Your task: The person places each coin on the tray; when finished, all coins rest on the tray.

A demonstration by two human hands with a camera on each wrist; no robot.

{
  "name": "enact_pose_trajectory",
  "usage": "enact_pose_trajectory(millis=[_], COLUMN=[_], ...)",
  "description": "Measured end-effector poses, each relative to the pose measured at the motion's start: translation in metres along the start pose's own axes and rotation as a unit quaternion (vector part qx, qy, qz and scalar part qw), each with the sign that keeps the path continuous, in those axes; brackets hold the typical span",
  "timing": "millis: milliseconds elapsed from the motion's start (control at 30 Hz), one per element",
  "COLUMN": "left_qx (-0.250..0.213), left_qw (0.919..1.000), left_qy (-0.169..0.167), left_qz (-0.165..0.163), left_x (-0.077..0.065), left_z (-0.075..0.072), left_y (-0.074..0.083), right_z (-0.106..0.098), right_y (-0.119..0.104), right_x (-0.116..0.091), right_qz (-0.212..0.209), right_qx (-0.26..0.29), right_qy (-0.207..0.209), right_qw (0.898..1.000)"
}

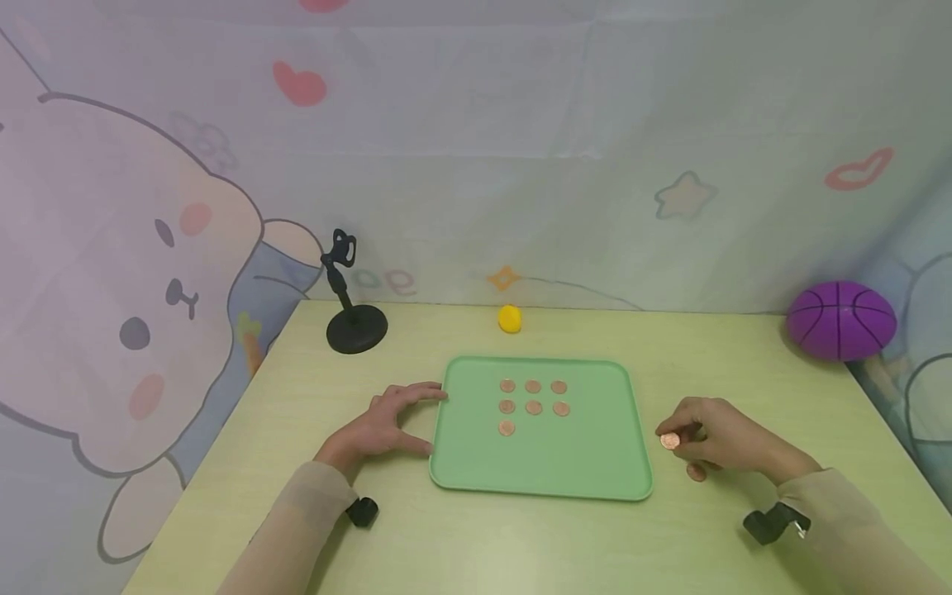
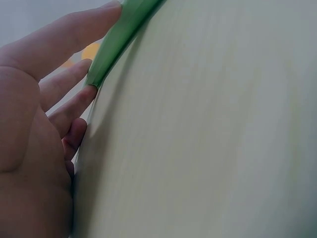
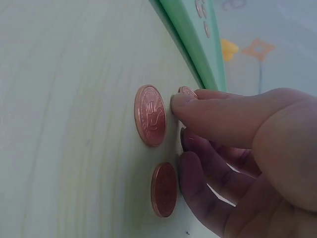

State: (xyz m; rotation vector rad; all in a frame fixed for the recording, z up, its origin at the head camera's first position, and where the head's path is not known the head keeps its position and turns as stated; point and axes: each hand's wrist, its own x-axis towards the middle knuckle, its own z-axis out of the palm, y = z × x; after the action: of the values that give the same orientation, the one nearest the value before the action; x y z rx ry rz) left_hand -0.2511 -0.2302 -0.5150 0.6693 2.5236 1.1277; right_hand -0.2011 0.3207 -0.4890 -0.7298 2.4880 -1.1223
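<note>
My right hand (image 1: 714, 434) is off the right side of the green tray (image 1: 595, 463), pinching a copper coin (image 1: 670, 441) between thumb and fingertips. In the right wrist view the thumb covers most of that coin (image 3: 187, 91). Two more copper coins lie on the table beneath this hand, one with a raised design (image 3: 151, 115) and a darker one (image 3: 164, 189). My left hand (image 1: 387, 421) is spread at the tray's left rim, thumb and fingertips touching it. Inside the tray several copper coins (image 1: 533, 407) are laid out in short rows.
At the back left of the table (image 1: 521, 545) stands a black stand with a round base (image 1: 357, 329). A small yellow object (image 1: 509, 319) is behind the tray. The purple ball (image 1: 841, 321) sits at the back right corner. A printed cloth (image 1: 476, 107) hangs behind.
</note>
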Motion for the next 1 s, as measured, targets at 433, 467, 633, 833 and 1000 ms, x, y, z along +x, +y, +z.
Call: enact_pose_trajectory(millis=[433, 467, 633, 833, 1000], left_qx=[-0.006, -0.006, -0.003, -0.005, -0.005], left_qw=[1.0, 1.0, 1.0, 1.0, 1.0], left_qy=[0.001, 0.001, 0.001, 0.0, -0.002], left_qz=[-0.003, -0.003, -0.004, -0.004, -0.004], left_x=[-0.001, -0.001, 0.0, 0.0, 0.001], left_z=[0.0, 0.0, 0.0, 0.001, 0.0], left_y=[0.001, 0.001, 0.0, -0.002, -0.001], right_z=[0.0, 0.0, 0.0, 0.005, 0.012], right_y=[-0.003, -0.004, -0.007, -0.015, -0.023], right_x=[0.0, 0.001, 0.009, 0.022, 0.037], right_qz=[0.012, 0.017, -0.003, -0.046, -0.062], right_qx=[0.029, 0.034, -0.021, -0.069, -0.05], right_qy=[0.017, 0.019, 0.05, 0.081, 0.078], right_qw=[0.999, 0.999, 0.999, 0.993, 0.994])
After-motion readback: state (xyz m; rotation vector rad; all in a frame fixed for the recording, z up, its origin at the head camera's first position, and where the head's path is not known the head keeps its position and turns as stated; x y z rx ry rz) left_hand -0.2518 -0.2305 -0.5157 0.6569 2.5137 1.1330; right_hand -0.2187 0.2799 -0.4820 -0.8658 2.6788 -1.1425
